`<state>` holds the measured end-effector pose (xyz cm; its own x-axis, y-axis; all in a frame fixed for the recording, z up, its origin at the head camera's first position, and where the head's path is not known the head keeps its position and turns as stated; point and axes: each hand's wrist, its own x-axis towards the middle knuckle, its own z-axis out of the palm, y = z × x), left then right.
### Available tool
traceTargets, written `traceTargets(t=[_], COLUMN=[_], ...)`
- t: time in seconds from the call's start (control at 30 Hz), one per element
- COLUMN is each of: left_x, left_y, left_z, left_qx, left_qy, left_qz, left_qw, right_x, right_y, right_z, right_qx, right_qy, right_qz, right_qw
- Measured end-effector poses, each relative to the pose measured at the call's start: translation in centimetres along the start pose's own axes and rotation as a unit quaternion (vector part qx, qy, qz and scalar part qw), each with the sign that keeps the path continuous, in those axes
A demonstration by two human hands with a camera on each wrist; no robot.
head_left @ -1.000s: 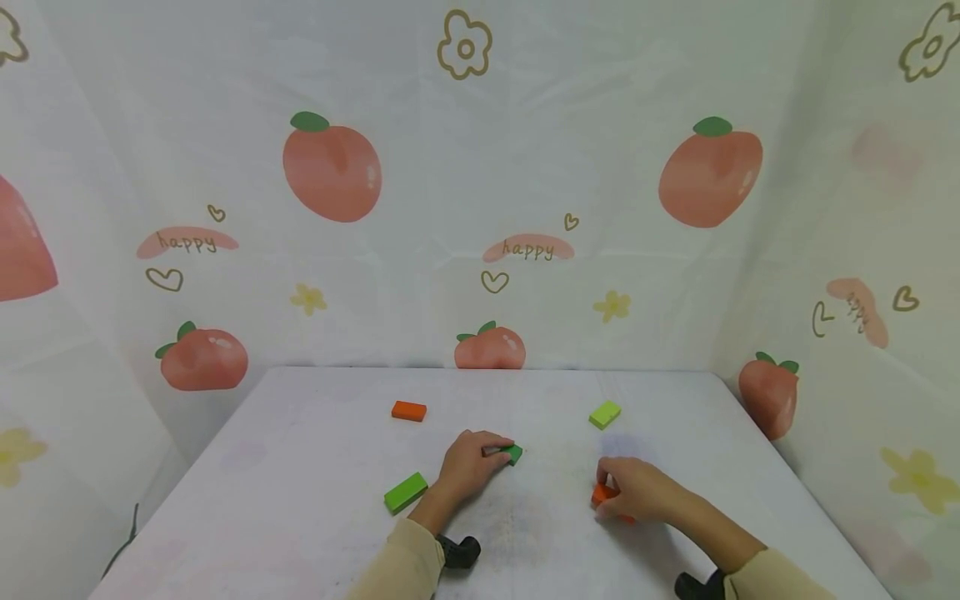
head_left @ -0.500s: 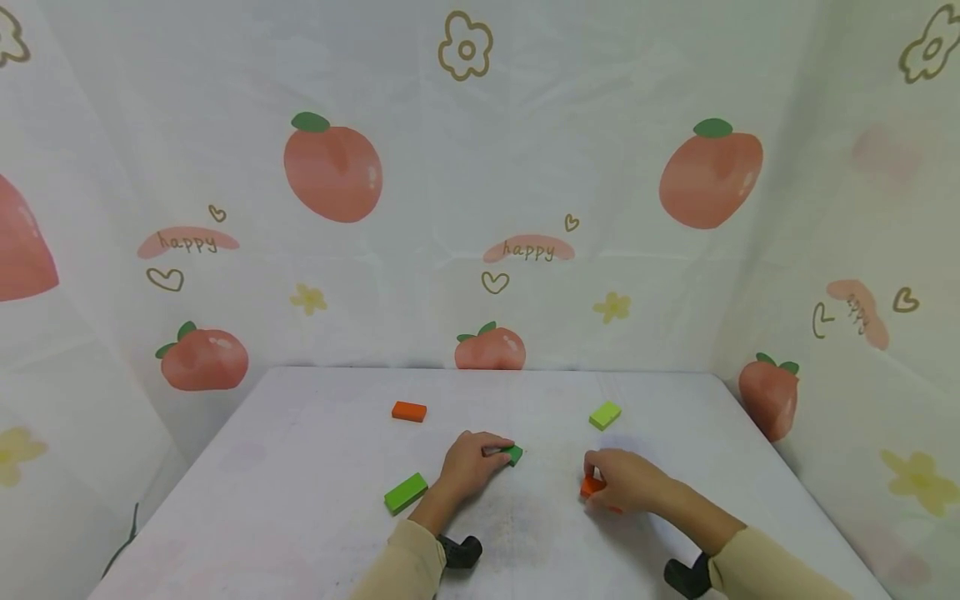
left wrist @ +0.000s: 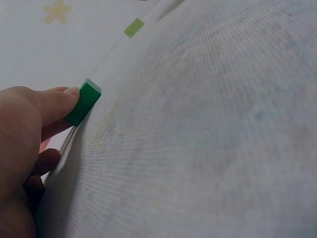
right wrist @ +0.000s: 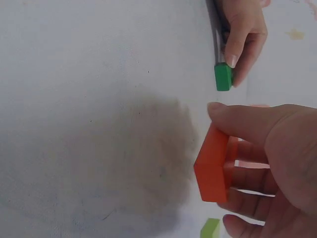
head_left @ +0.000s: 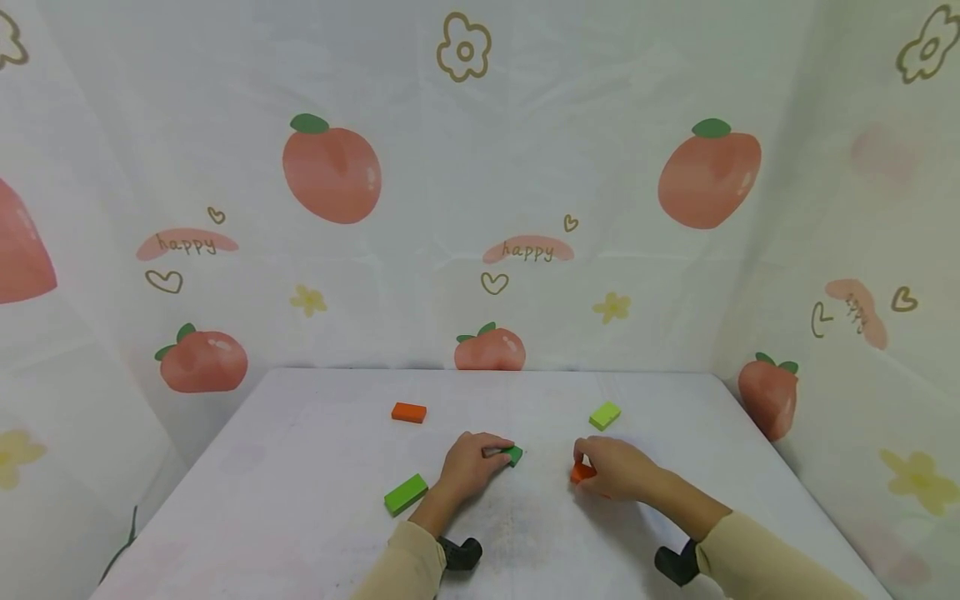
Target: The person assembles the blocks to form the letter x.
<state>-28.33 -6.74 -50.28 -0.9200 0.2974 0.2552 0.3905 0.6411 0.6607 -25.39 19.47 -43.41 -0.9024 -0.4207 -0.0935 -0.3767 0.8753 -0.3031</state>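
Near the middle of the table my left hand (head_left: 468, 464) pinches a dark green block (head_left: 513, 455) between thumb and fingers; in the left wrist view this green block (left wrist: 85, 103) is close to the table surface. My right hand (head_left: 618, 468), off to the right, grips an orange block (head_left: 582, 472) between thumb and fingers. The right wrist view shows this orange block (right wrist: 212, 168) tilted, its end facing the camera, with the green block (right wrist: 223, 77) in the left hand a short way beyond it.
On the white table (head_left: 300, 533) lie another orange block (head_left: 408, 412) at the back left, a light green block (head_left: 406, 495) beside the left forearm, and a yellow-green block (head_left: 604, 416) behind the right hand. A printed cloth (head_left: 420, 167) hangs behind the table.
My right hand has moved left and away from me with the orange block, coming closer to the left hand. The left hand and its green block have stayed in place.
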Motion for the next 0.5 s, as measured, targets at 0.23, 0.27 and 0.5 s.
traceTargets(t=[0.23,0.27,0.5], left_x=[0.0,0.0,0.0], left_y=[-0.1,-0.1,-0.1], left_z=[0.1,0.1,0.1], left_qx=[-0.003,-0.004,-0.006], left_qy=[0.001,0.002,0.009], left_qz=[0.000,-0.001,0.003], left_qw=[1.0000,1.0000,0.9999], right_x=[0.5,0.6,0.9], right_y=[0.1,0.1,0.3], right_z=[0.5,0.6,1.4], right_qx=[-0.004,-0.003,0.007], right_qy=[0.013,0.016,0.044], right_qz=[0.004,0.006,0.001], right_qw=[1.000,1.000,0.999])
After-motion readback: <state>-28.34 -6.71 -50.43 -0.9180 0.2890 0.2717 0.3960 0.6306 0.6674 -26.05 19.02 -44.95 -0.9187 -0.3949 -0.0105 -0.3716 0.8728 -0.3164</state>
